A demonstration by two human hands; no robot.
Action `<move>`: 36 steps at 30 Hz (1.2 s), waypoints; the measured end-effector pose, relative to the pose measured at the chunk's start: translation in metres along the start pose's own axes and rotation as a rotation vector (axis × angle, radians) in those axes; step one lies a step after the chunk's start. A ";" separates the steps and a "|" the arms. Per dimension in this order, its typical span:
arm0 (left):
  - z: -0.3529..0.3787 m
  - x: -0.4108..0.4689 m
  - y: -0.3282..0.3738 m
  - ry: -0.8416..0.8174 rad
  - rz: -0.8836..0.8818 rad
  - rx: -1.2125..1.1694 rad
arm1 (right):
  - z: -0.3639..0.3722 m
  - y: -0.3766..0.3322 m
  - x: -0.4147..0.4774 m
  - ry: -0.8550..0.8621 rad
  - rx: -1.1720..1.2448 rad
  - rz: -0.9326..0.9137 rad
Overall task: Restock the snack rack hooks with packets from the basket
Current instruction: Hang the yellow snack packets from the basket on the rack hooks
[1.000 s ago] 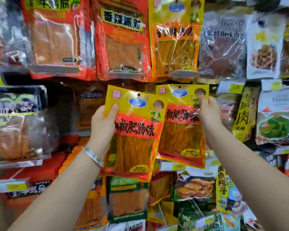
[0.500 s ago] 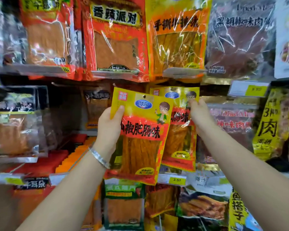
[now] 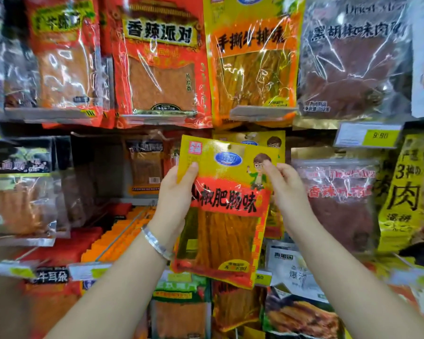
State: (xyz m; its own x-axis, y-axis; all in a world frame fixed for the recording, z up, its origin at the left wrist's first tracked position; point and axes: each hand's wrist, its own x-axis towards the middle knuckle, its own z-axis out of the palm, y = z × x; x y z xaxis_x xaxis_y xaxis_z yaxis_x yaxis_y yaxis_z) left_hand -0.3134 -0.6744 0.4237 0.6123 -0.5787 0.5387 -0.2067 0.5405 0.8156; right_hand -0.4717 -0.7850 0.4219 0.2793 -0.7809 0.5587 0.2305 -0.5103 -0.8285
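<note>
A yellow and red snack packet [image 3: 227, 211] with orange strips inside is held up in front of the rack. My left hand [image 3: 175, 195] grips its left edge, thumb on the front near the top corner. My right hand [image 3: 283, 185] pinches its upper right edge beside the cartoon figure. Directly behind it hangs a matching yellow packet [image 3: 260, 139], of which only the top shows above the held one. The hook is hidden behind the packets. No basket is in view.
Large red, yellow and dark packets [image 3: 162, 62] hang in the row above. A dark red meat packet [image 3: 338, 199] hangs to the right, clear bags [image 3: 22, 194] to the left. Price tags [image 3: 367, 135] sit on the rails. More packets [image 3: 181, 309] hang below.
My right hand let go of the hanging packet and moved left onto the held packet's right edge. The held packet shifted right, now covering the hung one. The view moved closer.
</note>
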 end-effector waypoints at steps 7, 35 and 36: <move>0.022 -0.001 0.015 -0.082 0.116 0.193 | -0.016 -0.015 0.006 0.061 0.011 -0.088; 0.043 0.003 0.048 -0.315 0.356 0.562 | -0.018 -0.031 0.046 0.116 -0.506 -0.212; 0.043 0.003 0.049 -0.317 0.355 0.558 | -0.016 -0.030 0.048 0.116 -0.548 -0.213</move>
State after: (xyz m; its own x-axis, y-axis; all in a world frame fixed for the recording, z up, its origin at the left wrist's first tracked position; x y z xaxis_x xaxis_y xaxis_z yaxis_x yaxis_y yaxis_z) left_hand -0.3547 -0.6759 0.4738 0.2039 -0.6213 0.7566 -0.7613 0.3852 0.5216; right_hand -0.4802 -0.8127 0.4732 0.1693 -0.6597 0.7322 -0.2527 -0.7471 -0.6148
